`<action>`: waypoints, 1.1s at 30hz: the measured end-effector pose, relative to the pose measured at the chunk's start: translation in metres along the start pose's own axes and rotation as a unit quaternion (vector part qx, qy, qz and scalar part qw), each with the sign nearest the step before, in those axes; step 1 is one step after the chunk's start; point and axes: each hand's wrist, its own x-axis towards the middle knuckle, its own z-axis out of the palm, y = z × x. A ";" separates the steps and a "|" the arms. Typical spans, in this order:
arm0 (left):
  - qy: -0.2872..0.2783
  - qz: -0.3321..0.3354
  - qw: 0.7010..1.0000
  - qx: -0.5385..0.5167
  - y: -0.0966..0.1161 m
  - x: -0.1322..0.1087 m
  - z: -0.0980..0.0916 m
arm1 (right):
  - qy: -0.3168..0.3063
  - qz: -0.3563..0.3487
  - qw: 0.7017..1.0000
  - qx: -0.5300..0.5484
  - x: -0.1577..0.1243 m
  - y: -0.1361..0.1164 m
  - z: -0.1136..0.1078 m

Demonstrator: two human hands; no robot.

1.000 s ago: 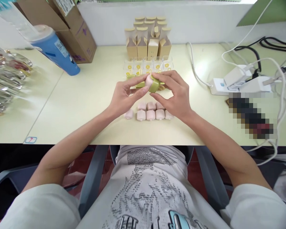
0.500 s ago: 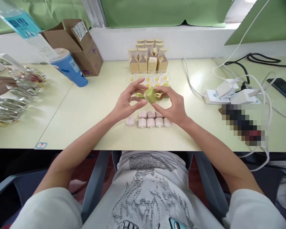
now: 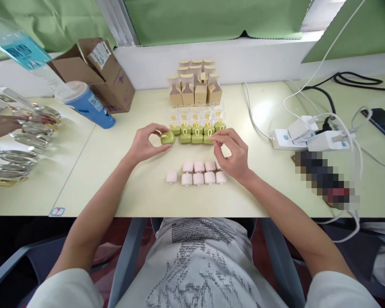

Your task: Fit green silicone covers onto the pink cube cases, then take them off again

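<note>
Head view: left hand (image 3: 144, 144) pinches green case (image 3: 167, 137), wrist bent inward.

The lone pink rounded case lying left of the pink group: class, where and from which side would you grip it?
Pinch the lone pink rounded case across its left and right sides from above: it lies flat, apart from its neighbours, so both sides are free.
</note>
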 end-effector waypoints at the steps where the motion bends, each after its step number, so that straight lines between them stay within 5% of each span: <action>1: -0.018 -0.002 0.999 0.029 -0.004 -0.001 -0.002 | -0.005 0.003 1.000 -0.005 0.000 0.001 -0.001; 9: -0.013 -0.029 0.996 0.080 -0.005 -0.005 0.013 | -0.041 0.001 0.999 -0.030 -0.010 0.009 -0.007; 14: -0.022 -0.030 0.998 0.055 -0.014 -0.005 0.003 | -0.032 -0.004 0.997 -0.069 -0.010 0.015 -0.014; 20: -0.031 -0.055 0.998 0.003 -0.023 -0.010 -0.003 | 0.036 -0.013 0.973 -0.227 0.009 0.072 -0.053; 22: -0.031 -0.067 0.997 -0.023 -0.026 -0.011 -0.001 | 0.096 0.017 0.945 -0.314 0.008 0.097 -0.066; 25: -0.045 -0.088 0.993 -0.067 -0.028 -0.012 -0.001 | 0.059 0.201 0.901 -0.380 0.000 0.117 -0.077; 27: -0.061 -0.098 0.988 -0.102 -0.029 -0.011 -0.002 | 0.047 0.245 0.903 -0.351 -0.004 0.120 -0.078; 33: -0.107 -0.102 0.975 -0.164 -0.016 -0.011 0.005 | -0.010 0.227 0.939 -0.257 -0.009 0.114 -0.071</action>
